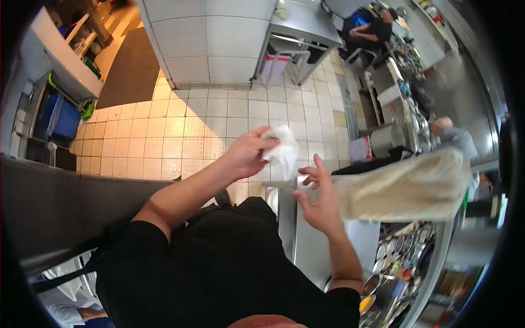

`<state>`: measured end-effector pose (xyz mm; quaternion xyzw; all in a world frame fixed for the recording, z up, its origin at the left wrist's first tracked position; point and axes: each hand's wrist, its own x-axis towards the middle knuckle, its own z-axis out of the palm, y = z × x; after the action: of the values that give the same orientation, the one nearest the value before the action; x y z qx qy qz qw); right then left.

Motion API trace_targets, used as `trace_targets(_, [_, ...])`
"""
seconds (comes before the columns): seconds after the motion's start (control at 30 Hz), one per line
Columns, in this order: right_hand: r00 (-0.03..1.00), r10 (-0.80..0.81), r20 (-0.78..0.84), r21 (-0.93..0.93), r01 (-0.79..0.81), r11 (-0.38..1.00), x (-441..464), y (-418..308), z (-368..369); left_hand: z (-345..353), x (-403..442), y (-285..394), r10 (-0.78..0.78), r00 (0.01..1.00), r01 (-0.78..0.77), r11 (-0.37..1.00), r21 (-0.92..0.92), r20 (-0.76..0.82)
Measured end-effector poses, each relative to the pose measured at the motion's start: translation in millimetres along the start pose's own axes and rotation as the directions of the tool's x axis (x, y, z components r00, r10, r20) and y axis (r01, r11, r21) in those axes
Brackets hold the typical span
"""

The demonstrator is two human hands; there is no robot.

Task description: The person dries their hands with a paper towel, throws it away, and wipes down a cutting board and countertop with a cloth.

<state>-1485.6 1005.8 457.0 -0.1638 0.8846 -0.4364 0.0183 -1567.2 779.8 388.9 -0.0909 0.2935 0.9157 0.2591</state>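
A crumpled white cloth or paper towel [282, 147] is gripped in my left hand [249, 156], its loose end hanging down past the fingers. To the right and slightly lower, my right hand [321, 205] has its fingers spread, with nothing held between them. Just beyond its wrist side stretches a long beige, cloth-like thing [404, 188], blurred at the edges. Whether the hand touches it I cannot tell. Below my right hand is a steel counter [314, 246].
Tiled floor [219, 120] lies ahead, with a dark mat [128, 71] to the left. A steel table [306, 24] stands at the back. One person [374, 33] sits back right; another in grey [456, 139] is at the right. Pans [372, 284] crowd the lower right.
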Motion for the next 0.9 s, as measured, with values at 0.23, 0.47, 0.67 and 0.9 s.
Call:
trace_targets(0.23, [0.923, 0.318, -0.216, 0.489, -0.179, 0.853, 130.4, 140.1, 100.2, -63.2, 131.8, 10.2, 0.231, 0.96, -0.273, 0.655, 0.704, 0.157])
trace_targets(0.47, [0.973, 0.19, 0.134, 0.5, -0.232, 0.835, 286.8, 184.9, 153.1, -144.1, 162.9, 111.0, 0.321, 0.928, -0.257, 0.193, 0.947, 0.186])
trace_targets(0.67, [0.878, -0.325, 0.351, 0.223, 0.258, 0.94, 439.9, 132.3, 275.7, -321.3, 229.8, 185.6, 0.599, 0.731, 0.267, 0.189, 0.945, -0.327])
trace_targets(0.9, [0.668, -0.479, 0.57, 0.405, 0.28, 0.871, 495.8, 20.8, 476.0, -464.1, 165.3, 318.5, 0.597, 0.348, 0.452, 0.568, 0.687, -0.723])
